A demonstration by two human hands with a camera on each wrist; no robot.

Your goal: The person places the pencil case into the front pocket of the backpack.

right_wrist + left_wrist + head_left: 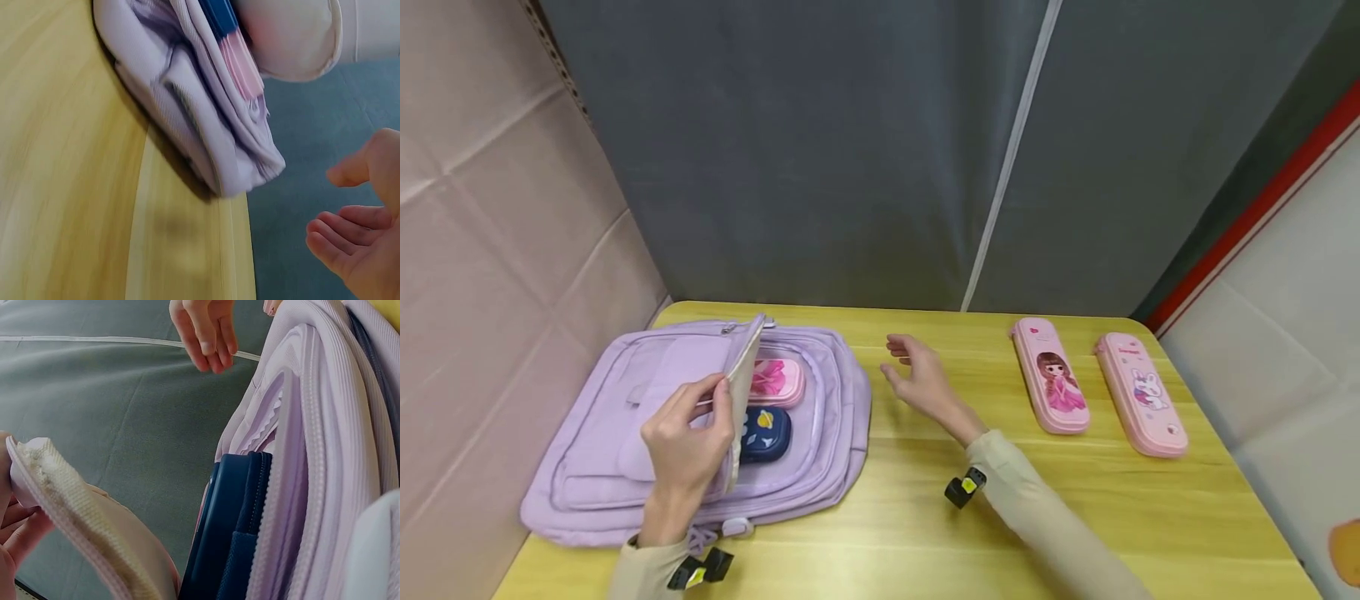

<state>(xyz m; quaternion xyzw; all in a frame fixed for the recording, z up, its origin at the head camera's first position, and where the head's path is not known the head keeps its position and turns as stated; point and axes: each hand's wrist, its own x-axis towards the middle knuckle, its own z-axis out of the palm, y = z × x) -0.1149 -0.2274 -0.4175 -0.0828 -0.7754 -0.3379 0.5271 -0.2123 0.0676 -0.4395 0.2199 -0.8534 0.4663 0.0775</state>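
Observation:
A lilac backpack (602, 433) lies flat on the left of the table, its front pocket unzipped. My left hand (688, 429) pinches the edge of the pocket flap (743, 392) between thumb and fingers and holds it raised. Inside the pocket lie a pink pencil case (784, 382) and a dark blue pencil case (767, 435) with a planet print, both partly hidden by the flap. In the left wrist view the blue case (228, 512) rests against the zip edge. My right hand (922, 379) hovers right of the backpack, fingers relaxed, holding nothing.
Two pink pencil cases lie on the right of the yellow wooden table (880, 533): one with a doll print (1051, 375), the other with a rabbit print (1141, 395). A grey curtain (820, 167) hangs behind, with a pale wall (497, 292) at left.

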